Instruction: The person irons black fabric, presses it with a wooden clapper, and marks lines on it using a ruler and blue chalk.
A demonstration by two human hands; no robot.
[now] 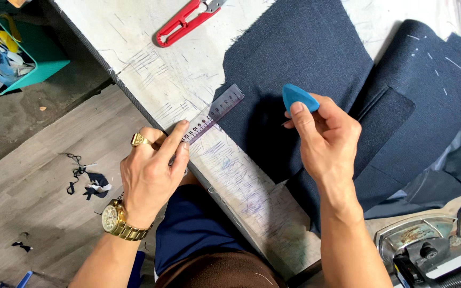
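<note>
Overhead, the left hand [150, 168] pinches the near end of a clear ruler [211, 113] in its fingers at the table's [150, 69] front edge; the ruler's far end lies on dark navy fabric [300, 69]. Raised above the cloth, the right hand [326, 138] grips blue tailor's chalk [297, 97] between thumb and fingertips. Red snips [185, 22] lie near the far edge; an iron [428, 248] sits at the right corner; grey plank floor [33, 186] carries scraps

One camera sits on the person's head. It looks straight down, close over the white worktop [150, 58], with grey floor [33, 176] at the left.
</note>
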